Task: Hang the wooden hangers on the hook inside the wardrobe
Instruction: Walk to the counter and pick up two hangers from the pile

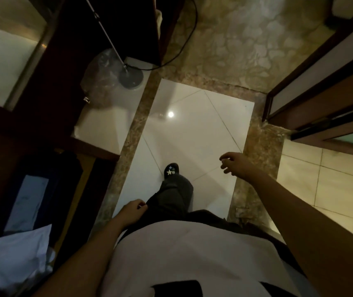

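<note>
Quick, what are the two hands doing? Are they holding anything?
Left hand: loosely curled by the leg, holding nothing.
Right hand: open, fingers spread, holding nothing.

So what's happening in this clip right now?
A person is walking across a white tiled floor, seen from above. Both hands are empty: the left hand hangs by the thigh, and the right hand is held out, fingers loosely open. No hangers are in view. Dark wooden furniture stands to the left.
</note>
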`<state>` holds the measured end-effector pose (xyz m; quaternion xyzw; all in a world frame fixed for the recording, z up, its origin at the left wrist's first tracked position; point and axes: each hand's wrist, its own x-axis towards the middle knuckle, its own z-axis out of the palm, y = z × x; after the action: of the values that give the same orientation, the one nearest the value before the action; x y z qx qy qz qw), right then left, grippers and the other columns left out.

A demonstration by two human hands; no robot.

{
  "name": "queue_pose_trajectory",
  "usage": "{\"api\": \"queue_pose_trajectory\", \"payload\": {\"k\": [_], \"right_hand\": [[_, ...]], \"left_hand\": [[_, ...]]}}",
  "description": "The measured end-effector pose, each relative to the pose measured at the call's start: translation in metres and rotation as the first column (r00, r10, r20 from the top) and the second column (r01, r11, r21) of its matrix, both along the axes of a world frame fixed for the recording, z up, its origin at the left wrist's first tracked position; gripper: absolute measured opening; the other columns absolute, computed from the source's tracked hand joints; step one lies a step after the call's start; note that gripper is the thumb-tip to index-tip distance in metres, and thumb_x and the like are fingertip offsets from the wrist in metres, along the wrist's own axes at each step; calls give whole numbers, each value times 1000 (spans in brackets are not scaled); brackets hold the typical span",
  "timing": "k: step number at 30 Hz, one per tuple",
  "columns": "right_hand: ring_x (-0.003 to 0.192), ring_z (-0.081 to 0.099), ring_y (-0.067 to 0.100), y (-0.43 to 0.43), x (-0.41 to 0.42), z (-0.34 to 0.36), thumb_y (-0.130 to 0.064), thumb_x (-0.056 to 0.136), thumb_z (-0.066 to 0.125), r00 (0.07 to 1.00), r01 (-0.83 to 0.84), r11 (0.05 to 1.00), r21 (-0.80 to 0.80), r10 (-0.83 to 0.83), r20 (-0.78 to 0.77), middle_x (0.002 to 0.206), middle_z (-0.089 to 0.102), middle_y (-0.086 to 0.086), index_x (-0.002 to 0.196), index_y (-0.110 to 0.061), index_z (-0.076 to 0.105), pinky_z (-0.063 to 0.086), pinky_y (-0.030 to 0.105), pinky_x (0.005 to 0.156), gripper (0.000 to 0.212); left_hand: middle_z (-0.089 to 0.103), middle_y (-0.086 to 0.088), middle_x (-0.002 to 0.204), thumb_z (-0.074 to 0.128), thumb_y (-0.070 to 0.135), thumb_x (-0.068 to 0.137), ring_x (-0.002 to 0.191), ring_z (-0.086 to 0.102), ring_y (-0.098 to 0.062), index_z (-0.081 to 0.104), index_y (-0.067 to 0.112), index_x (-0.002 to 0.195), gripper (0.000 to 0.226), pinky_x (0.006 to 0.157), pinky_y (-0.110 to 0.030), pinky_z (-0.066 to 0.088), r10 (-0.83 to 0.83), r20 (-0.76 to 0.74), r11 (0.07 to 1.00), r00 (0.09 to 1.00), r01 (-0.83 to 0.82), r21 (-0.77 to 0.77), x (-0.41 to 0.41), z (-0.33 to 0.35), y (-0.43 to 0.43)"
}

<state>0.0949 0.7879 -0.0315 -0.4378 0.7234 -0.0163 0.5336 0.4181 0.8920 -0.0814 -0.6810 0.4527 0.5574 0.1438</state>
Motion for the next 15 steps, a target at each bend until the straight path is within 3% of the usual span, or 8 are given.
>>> {"api": "queue_pose_trajectory", "payload": {"k": [8, 12, 15], "right_hand": [[83, 59, 22, -73, -23, 10, -11, 96, 41, 996, 86, 996, -21, -86, -19, 102, 63, 18, 119, 0, 56, 41, 18, 57, 30], [81, 56, 18, -76, -54, 9, -8, 96, 41, 984, 168, 986, 10, -167, -66, 105, 60, 21, 120, 4, 54, 43, 14, 62, 30], [82, 54, 21, -69, -84, 0, -7, 95, 42, 967, 246, 962, 120, -235, -99, 96, 55, 15, 120, 5, 53, 44, 17, 62, 30]], "left_hand": [[59, -16, 109, 43, 24, 97, 95, 55, -24, 57, 2, 109, 28, 86, -34, 46, -72, -47, 993, 996, 67, -93, -16, 25, -177], [57, -13, 106, 41, 20, 98, 85, 56, -18, 55, 4, 110, 25, 62, -22, 41, 24, -131, 985, 991, -46, -165, -56, 51, -266], [59, -12, 109, 40, 21, 98, 77, 56, -9, 55, 3, 118, 31, 63, -20, 41, 17, -200, 975, 980, -61, -212, -96, 65, -320]]}}
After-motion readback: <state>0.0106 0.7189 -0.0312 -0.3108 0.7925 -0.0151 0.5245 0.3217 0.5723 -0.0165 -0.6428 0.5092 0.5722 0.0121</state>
